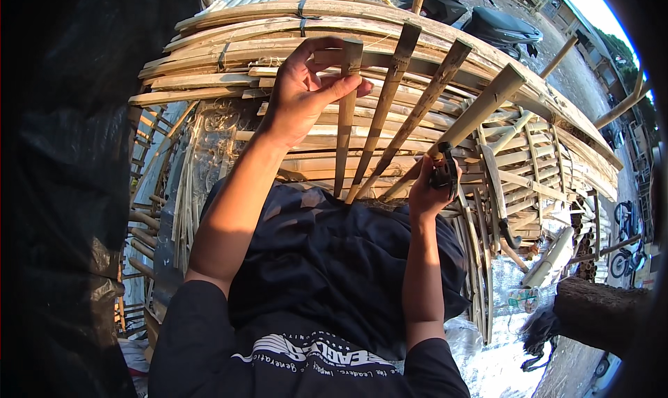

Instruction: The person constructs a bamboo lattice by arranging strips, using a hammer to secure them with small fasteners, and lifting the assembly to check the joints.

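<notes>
Several bamboo slats stand fanned out before me, with a curved bamboo strip (379,59) running crosswise behind their upper ends. My left hand (296,99) grips the leftmost slat (346,113) near its top, thumb in front and fingers reaching behind it. To its right are a second slat (386,95), a third slat (430,99) and a thicker bamboo pole (480,113). Beside the lower part of that pole, my right hand (428,196) is closed around a compact black hand tool (442,172), whose exact kind I cannot make out.
Tied bundles of long bamboo strips (243,33) lie across the far side. A woven bamboo frame (536,158) is at the right, and a dark log (602,314) juts in at the lower right. Motorbikes (501,26) stand beyond. Dark sheeting (62,189) hangs at the left.
</notes>
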Demonstrator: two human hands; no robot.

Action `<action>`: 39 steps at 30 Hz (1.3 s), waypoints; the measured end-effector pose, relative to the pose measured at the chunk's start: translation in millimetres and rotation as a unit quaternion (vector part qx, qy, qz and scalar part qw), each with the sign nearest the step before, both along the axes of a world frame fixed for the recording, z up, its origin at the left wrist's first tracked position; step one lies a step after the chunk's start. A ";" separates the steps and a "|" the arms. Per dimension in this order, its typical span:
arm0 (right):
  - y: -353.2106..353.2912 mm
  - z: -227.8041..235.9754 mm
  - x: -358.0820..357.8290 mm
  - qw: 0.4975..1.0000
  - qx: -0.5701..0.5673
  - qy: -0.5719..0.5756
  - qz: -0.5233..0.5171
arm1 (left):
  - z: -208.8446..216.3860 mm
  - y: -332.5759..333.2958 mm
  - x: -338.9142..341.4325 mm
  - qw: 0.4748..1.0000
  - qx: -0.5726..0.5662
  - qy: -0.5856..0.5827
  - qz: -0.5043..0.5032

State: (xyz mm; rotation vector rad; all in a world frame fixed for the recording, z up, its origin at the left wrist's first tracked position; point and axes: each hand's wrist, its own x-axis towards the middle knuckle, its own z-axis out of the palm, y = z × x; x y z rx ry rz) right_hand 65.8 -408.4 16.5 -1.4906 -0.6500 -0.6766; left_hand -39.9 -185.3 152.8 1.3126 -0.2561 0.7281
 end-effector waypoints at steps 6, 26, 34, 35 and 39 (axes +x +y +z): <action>-0.5 -6.2 5.8 0.998 0.033 0.017 0.047 | -0.3 -3.4 2.6 1.000 -0.005 -0.010 0.025; -7.0 -9.3 19.3 0.998 0.028 0.048 0.023 | 29.2 -3.1 11.8 0.998 0.026 -0.039 0.048; -8.7 2.0 17.9 0.995 -0.029 -0.020 -0.088 | 48.6 3.0 7.9 0.993 0.086 -0.047 0.070; -9.4 2.1 17.0 0.994 -0.038 -0.007 -0.098 | 48.1 0.2 7.8 0.992 0.094 -0.048 0.072; -5.3 -1.2 14.6 0.995 0.070 0.061 -0.027 | 40.9 -4.3 9.7 0.990 0.099 -0.071 0.070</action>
